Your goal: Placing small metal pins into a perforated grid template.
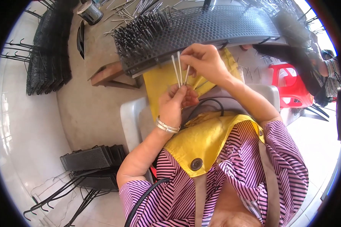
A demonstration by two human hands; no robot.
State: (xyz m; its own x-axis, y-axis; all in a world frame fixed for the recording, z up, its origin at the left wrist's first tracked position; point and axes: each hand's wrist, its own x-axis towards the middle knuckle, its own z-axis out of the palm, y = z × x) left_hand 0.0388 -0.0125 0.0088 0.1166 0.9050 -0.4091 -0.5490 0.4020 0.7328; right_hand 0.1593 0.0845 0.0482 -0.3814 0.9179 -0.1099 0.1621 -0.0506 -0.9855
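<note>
My left hand (175, 100) is closed around the lower ends of several thin silvery metal rods (175, 71), which stand up and fan slightly apart. Just above it, my right hand (206, 62) is closed, thumb and fingers pinching the upper part of one rod (187, 73) whose lower end meets my left hand. Beyond both hands lies a long black perforated metal rack (216, 24). Many similar rods (140, 36) stand upright in the holes at its left end. A yellow apron (201, 147) covers my lap and front below the hands.
Loose rods (134, 9) and a metal can (90, 13) lie beyond the rack. Black racks are stacked at the left (51, 49) and lower left (91, 160). A red plastic stool (291, 85) stands at right, near another person's arm (324, 68). A wooden support (108, 75) sits under the rack.
</note>
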